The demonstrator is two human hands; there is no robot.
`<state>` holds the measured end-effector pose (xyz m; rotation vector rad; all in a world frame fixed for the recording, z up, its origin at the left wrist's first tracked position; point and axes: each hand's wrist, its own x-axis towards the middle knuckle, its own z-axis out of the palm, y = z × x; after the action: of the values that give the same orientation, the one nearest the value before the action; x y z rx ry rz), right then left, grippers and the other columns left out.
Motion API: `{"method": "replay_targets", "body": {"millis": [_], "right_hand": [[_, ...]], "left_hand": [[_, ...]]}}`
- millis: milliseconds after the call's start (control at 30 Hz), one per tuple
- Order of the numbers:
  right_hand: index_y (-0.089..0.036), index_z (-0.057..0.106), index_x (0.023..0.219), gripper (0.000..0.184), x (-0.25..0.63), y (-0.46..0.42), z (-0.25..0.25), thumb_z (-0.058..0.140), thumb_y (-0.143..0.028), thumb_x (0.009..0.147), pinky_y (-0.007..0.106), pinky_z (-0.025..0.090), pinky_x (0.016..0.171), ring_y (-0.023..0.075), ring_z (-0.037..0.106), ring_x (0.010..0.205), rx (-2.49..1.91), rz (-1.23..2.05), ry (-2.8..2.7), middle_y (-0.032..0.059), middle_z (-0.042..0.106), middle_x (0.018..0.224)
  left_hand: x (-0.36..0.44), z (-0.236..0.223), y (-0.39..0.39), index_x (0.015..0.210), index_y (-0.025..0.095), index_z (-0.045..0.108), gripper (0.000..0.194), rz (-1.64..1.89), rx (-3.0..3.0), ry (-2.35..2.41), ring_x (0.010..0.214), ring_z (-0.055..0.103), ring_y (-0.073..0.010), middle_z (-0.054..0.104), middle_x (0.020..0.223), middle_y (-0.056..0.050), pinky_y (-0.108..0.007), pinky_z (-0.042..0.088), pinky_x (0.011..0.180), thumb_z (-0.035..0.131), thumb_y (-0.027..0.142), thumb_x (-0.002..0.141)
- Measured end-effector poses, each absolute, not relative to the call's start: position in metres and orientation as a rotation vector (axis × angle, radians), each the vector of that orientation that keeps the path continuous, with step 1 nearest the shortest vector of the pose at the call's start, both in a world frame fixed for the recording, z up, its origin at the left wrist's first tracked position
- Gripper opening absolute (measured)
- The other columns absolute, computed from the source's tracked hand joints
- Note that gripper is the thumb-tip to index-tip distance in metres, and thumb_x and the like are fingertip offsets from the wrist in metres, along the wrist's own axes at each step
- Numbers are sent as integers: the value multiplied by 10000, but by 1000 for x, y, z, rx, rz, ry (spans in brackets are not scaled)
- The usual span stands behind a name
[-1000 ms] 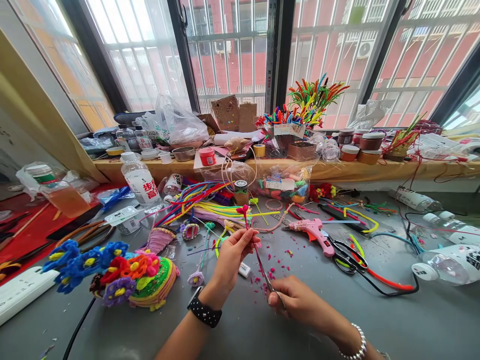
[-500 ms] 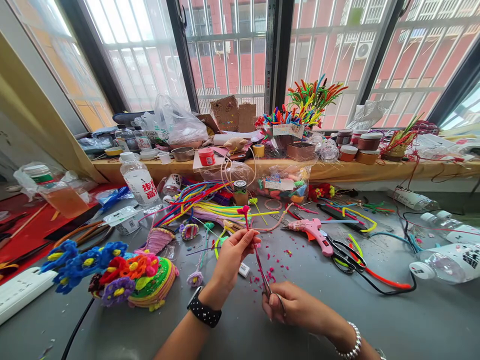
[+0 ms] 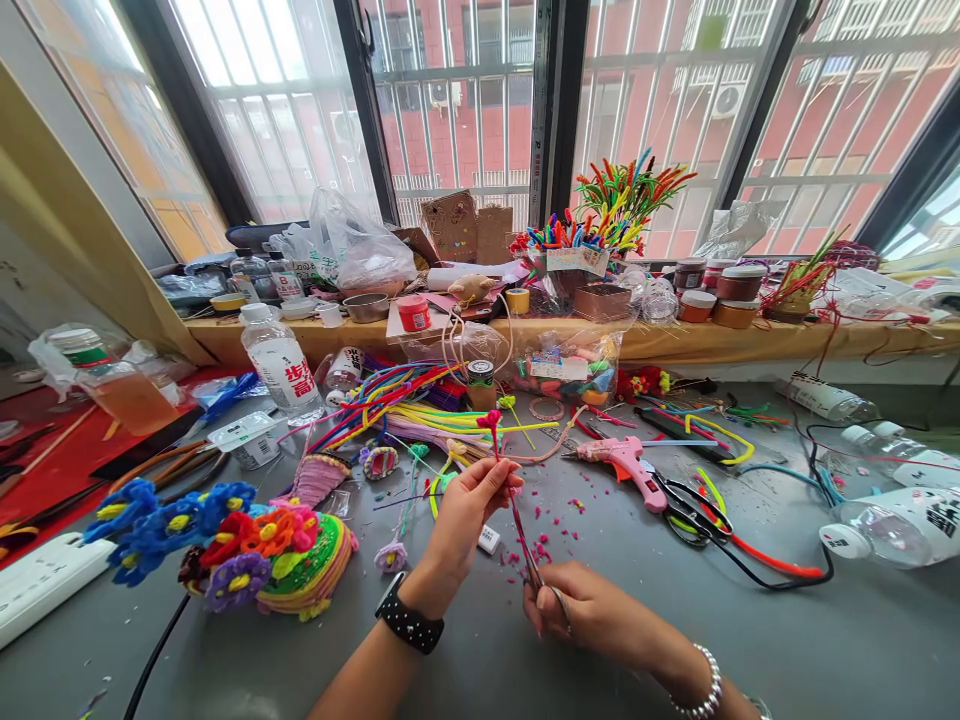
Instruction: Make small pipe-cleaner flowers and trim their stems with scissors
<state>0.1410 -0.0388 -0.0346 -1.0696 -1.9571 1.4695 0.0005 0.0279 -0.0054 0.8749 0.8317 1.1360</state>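
Between the thumb and fingers of my left hand (image 3: 476, 498) is a pink pipe cleaner (image 3: 493, 438), its top end bunched into a small knob and its stem running down toward me. My right hand (image 3: 574, 605) is closed around the handles of a pair of scissors (image 3: 534, 572). The blades point up and lie along the lower stem, below my left fingers; whether they touch it I cannot tell. Small pink fluff clippings (image 3: 546, 538) are scattered on the grey table (image 3: 637, 660) around the blades. A white eraser-like block (image 3: 489, 540) lies beside my left wrist.
Left of my arm sit blue pipe-cleaner flowers (image 3: 176, 520) and a green round base (image 3: 322, 560). A pink glue gun (image 3: 619, 462) and black-handled pliers (image 3: 694, 510) lie right. Behind are bundled pipe cleaners (image 3: 397, 405). Plastic bottles (image 3: 281, 365) stand or lie at both sides.
Almost nothing differs. Both hands, the pink pipe cleaner and the scissors hold nearly the same place, with only a very slight shift.
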Motion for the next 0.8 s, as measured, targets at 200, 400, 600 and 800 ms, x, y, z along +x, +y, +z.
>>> {"method": "replay_targets", "body": {"millis": [200, 400, 600, 800], "right_hand": [[-136, 425, 566, 555, 139, -38, -38, 301, -650, 737, 173, 254, 444, 63, 317, 484, -1080, 1483, -1866, -29, 366, 522], [-146, 383, 504, 557, 136, -37, -36, 365, -672, 685, 175, 229, 416, 55, 273, 450, -1143, 1481, -1763, -44, 325, 470], [-156, 355, 466, 557, 137, -34, -38, 394, -674, 664, 181, 178, 370, 39, 231, 393, -1155, 1515, -1703, -58, 286, 422], [-158, 378, 464, 579, 141, -29, -41, 375, -712, 632, 188, 161, 354, 37, 234, 361, -1163, 1495, -1596, -60, 290, 392]], "left_hand": [[0, -5, 28, 670, 120, 646, 186, 1170, 839, 847, 495, 507, -44, 630, 575, -9, -138, 390, 495, 685, 279, 580], [-1, -4, 29, 679, 126, 646, 194, 1221, 814, 864, 503, 519, -40, 631, 589, -3, -126, 398, 498, 685, 287, 577], [-3, -5, 30, 696, 133, 643, 183, 1246, 806, 852, 529, 527, -41, 627, 600, 3, -122, 400, 509, 672, 285, 599], [-3, -4, 30, 699, 141, 637, 175, 1244, 825, 851, 546, 521, -45, 621, 610, 7, -132, 390, 524, 658, 294, 616]]}}
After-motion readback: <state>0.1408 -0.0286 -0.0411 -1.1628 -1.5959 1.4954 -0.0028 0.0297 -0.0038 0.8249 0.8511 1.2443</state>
